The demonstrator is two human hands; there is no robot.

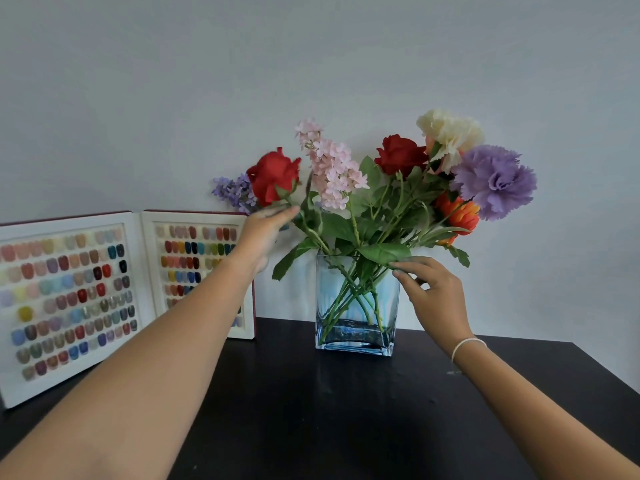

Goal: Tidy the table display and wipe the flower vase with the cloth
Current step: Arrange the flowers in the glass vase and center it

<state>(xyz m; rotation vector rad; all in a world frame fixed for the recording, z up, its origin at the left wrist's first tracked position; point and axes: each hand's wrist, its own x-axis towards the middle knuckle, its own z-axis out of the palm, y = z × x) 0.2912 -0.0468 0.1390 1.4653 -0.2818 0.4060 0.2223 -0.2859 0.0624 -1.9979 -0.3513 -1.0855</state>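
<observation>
Tidying step: left hand (266, 230), fingers straight, nudges rose (273, 176) at ten o'clock of vase (356, 306); right hand (433, 292), fingers loosely apart, touches leaf (384, 252); cloth unseen, wiping likely next.

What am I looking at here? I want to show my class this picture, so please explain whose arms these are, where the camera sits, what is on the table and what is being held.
There is no machine: a person wears one camera on the head, looking forward and down, so both arms reach in from below. On the dark table stands a blue glass vase of flowers, with an open nail colour sample book propped against the wall. The left hand reaches to the stem of a red rose. The right hand touches a green leaf at the vase's rim. No cloth is visible.
</observation>
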